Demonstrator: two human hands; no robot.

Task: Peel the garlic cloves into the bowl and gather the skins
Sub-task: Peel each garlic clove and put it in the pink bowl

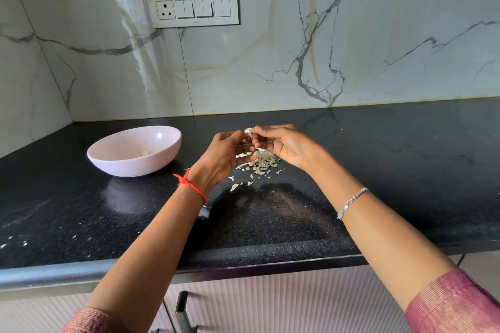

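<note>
Black countertop (378, 170): left hand (224, 153), right hand (285, 147) pinch garlic clove (249, 131) over skins (263, 163), well back from front edge (243, 262); bowl (130, 167) left.

No word, number or brand can be read anywhere in this view. The white switch plate (193, 8) on the marble wall (351, 35), at about eleven o'clock in the picture, shows a faint small mark at the six o'clock edge of its frame. It may be a maker's name, but it is too small to make out.
</note>
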